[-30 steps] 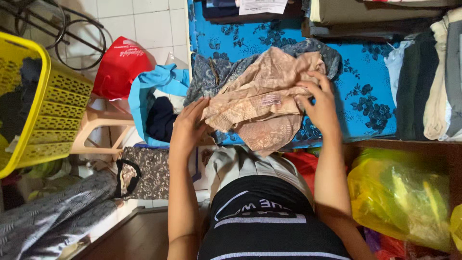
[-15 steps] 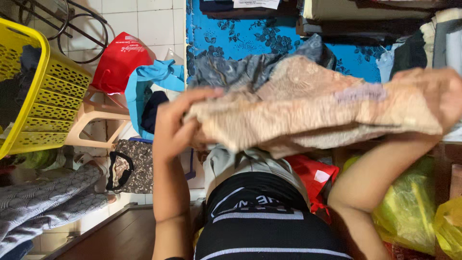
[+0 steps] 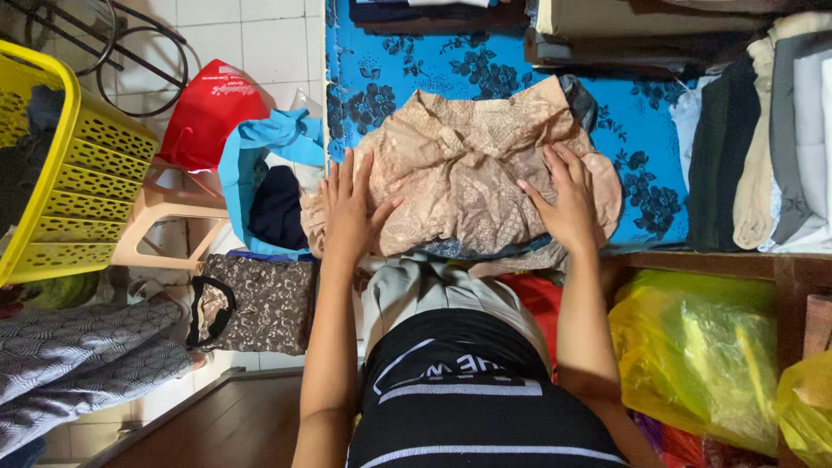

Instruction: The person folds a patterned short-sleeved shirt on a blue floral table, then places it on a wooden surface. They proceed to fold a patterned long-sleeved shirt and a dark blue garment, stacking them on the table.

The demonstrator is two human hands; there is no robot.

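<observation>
**Hands flat on beige garment, blue floral surface**

Fingers of the left hand (image 3: 351, 212) are spread and pressed flat on the left part of a beige patterned garment (image 3: 459, 178); nothing is gripped. The right hand (image 3: 563, 204) lies the same way, fingers splayed open on the garment's right part. The garment sits rumpled on a blue cloth with dark flower print (image 3: 641, 130), over a grey piece showing at its upper right edge.

Left of the garment: a light blue bag (image 3: 260, 147) holding dark cloth, a red bag with white print (image 3: 204, 113) behind it, and a yellow perforated basket (image 3: 78, 173) at the far left. Right: folded clothes stacked (image 3: 771, 147). Lower right: a yellow plastic bag (image 3: 693, 355) under a wooden ledge.
</observation>
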